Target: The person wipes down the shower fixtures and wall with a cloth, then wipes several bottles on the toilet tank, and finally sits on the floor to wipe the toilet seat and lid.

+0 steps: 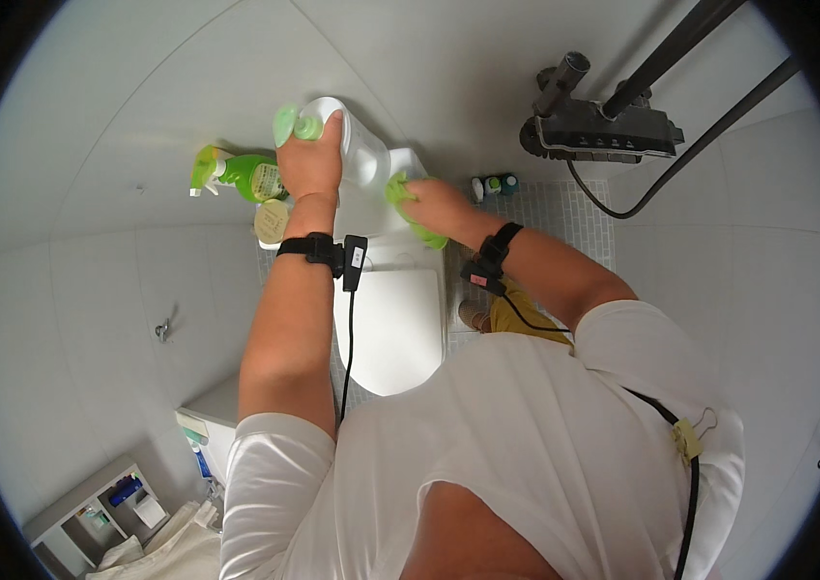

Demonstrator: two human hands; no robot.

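Note:
My left hand (310, 165) grips a white container (365, 141) tilted over the toilet tank, its thumb across the container's round end. A pale green pump-like top (299, 125) sticks out by the same hand; what it belongs to is hidden. My right hand (442, 206) holds a crumpled green cloth (401, 190) at the right side of the white toilet tank (363, 214). Left of my left hand is a green spray bottle (247, 176). Close to that wrist sits a round container with a cream-coloured lid (272, 221).
The white toilet lid (395, 326) is down in front of me. Several small bottles (494, 186) stand on the tiled floor (562, 210) to the right. A black floor-cleaner head with tubes (602, 134) is at the upper right wall. A shelf unit (94, 518) is at lower left.

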